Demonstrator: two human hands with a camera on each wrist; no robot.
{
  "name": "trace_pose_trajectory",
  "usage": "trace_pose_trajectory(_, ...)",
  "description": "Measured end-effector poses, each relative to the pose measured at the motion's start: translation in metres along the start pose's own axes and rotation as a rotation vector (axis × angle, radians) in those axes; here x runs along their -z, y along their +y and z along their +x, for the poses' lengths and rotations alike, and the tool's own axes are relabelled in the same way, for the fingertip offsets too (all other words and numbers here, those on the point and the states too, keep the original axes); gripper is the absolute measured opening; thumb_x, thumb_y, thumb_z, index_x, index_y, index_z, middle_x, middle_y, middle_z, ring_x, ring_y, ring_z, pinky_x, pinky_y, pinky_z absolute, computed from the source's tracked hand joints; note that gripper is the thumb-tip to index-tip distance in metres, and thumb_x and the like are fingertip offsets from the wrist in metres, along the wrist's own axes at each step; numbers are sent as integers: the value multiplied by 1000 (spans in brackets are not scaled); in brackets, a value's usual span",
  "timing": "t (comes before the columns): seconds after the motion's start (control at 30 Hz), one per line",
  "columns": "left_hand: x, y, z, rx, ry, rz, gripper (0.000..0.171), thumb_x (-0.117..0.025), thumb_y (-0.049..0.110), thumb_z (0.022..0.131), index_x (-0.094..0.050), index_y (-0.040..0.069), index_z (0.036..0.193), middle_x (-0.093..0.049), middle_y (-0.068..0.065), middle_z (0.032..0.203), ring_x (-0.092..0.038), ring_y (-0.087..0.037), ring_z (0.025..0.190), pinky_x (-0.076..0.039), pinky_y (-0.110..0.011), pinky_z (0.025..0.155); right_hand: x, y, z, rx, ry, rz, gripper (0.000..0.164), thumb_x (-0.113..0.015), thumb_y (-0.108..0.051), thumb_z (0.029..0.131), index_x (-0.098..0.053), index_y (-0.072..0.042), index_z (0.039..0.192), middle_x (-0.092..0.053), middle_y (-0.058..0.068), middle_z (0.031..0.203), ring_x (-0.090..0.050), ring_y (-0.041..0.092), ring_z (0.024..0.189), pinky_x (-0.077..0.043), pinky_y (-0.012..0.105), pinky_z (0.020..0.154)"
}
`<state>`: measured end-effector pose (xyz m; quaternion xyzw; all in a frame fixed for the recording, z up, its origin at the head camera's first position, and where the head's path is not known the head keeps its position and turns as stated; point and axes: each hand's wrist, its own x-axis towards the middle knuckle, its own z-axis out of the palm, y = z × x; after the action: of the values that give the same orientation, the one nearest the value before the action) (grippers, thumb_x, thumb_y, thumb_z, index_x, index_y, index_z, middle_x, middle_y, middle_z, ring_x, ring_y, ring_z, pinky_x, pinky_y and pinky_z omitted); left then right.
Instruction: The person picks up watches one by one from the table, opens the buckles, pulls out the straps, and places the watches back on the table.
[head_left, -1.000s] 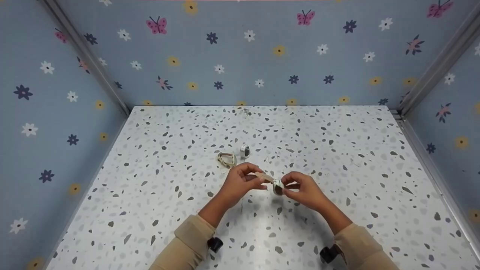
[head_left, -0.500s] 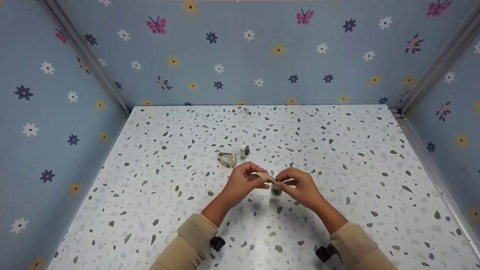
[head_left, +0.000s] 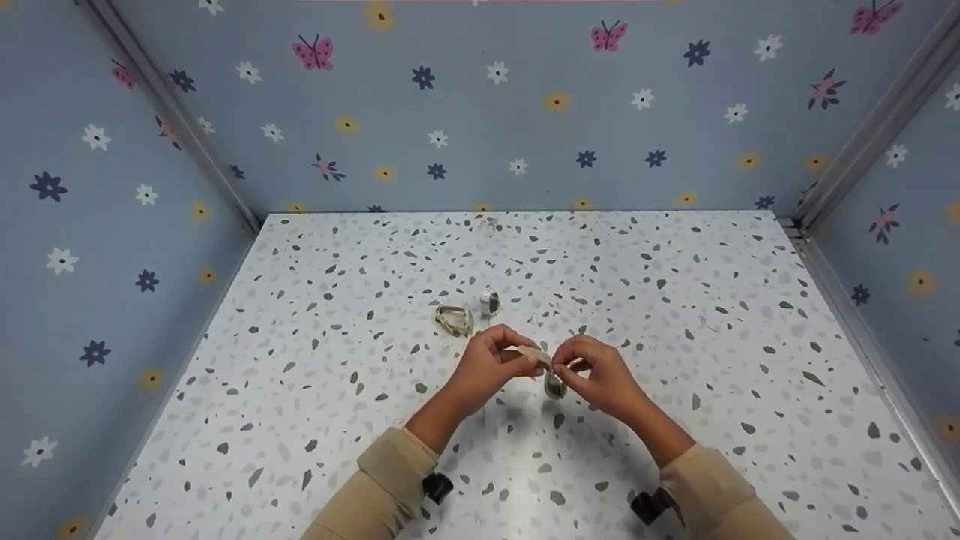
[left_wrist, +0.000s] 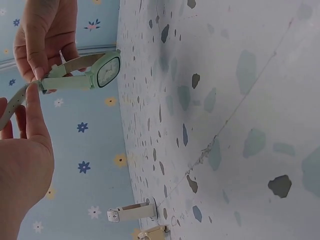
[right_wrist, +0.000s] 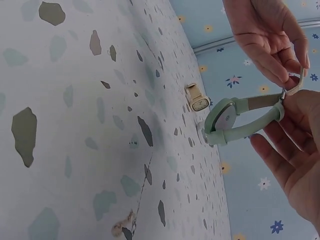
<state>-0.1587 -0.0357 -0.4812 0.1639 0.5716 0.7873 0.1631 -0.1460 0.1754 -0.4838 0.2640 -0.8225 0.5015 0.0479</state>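
A pale green wristwatch (head_left: 555, 387) hangs between my two hands, its square-cornered dial (left_wrist: 108, 72) pointing down toward the table. Its strap is looped through the buckle (right_wrist: 283, 94). My left hand (head_left: 482, 369) pinches the strap's free end, which sticks out past the buckle. My right hand (head_left: 600, 371) grips the strap at the buckle with thumb and finger. In the right wrist view the plain back of the watch case (right_wrist: 224, 118) shows. Fingertips partly hide the buckle.
A white wristwatch (head_left: 490, 302) stands on the speckled table (head_left: 360, 450) beyond my left hand. Beside it, to the left, lies a beige wristwatch (head_left: 454, 320) with its strap looped. Blue flowered panels (head_left: 480, 112) enclose the table's back and sides.
My right hand has moved from the watch case up to the buckle, close to my left fingers. The watch now hangs below the fingers. The other two watches have stayed put.
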Motion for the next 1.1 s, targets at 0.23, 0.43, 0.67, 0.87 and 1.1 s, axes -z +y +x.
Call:
trace_pose_trajectory(0.23,1,0,-1,11,-27,-19,17,-63,-3,92,-55,-6,106,-61,-19,109,-69,-26,92,-56,-42,86,0,9,-1,70,-59,-11,16,-64,6,90,-60,-10,90,-60,4,94,-60,18,88,-58,36,71)
trace_pose_trajectory(0.43,1,1,-2,24,-22,-30,16,-63,-5,92,-54,-8,105,-61,-19,109,-69,-26,91,-56,-42,87,-2,8,0,115,-62,-43,18,-61,7,89,-56,-10,89,-57,0,90,-59,14,84,-58,31,69)
trace_pose_trajectory(0.67,3,2,-3,22,-21,-51,16,-62,-5,92,-53,-6,106,-59,-20,112,-69,-27,94,-55,-44,88,-2,8,-1,99,-46,-62,18,-62,8,87,-56,-9,88,-56,2,88,-59,13,82,-58,32,68)
trace_pose_trajectory(0.87,5,3,-2,22,-16,-52,17,-63,-4,92,-54,-6,106,-59,-20,112,-69,-27,94,-55,-43,87,1,9,-3,68,-53,-16,9,-64,1,91,-59,-6,91,-59,2,91,-61,16,85,-58,36,71)
trace_pose_trajectory(1.1,6,6,-4,31,11,-39,15,-61,-4,92,-54,-7,105,-58,-21,112,-68,-28,95,-55,-43,87,2,12,-8,17,-70,2,19,-73,-13,89,-68,-9,107,-67,1,99,-66,17,85,-58,32,69)
